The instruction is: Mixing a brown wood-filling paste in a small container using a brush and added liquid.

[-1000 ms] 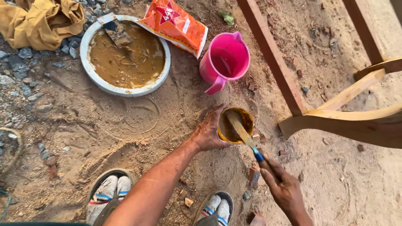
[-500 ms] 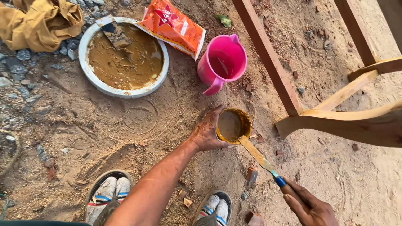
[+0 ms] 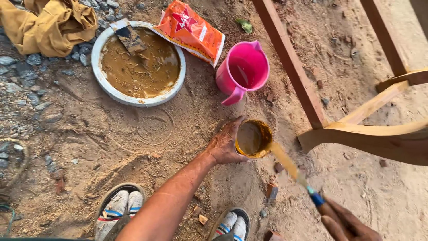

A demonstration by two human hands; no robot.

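At the near edge, two feet in pale sandals (image 3: 119,206) stand on the sandy ground (image 3: 133,147), with small wood scraps scattered between and beside them. At the near right, the right hand (image 3: 345,223) shows only partly at the picture's edge; its fingers are closed around the blue handle of a brush (image 3: 296,174), whose stained, blurred blade slants up and left toward a small can. A little farther off, the left hand (image 3: 225,145) lies against the left side of that small round can (image 3: 253,139), fingers curled part-way around its wall, steadying it on the ground; the can holds a yellow-brown liquid and its rim is smeared with the same colour. To the right stands pale, curved wooden furniture (image 3: 370,134) with a reddish-brown leg (image 3: 290,62) running up and left. Farther away, just beyond the can, sits a pink plastic jug (image 3: 244,71). Far left is a white basin (image 3: 138,64) of muddy brown mix with a flat scraper (image 3: 129,35) resting in it, an orange packet (image 3: 189,31) just beside its right rim, and a crumpled mustard-coloured cloth (image 3: 47,24) among grey stones.
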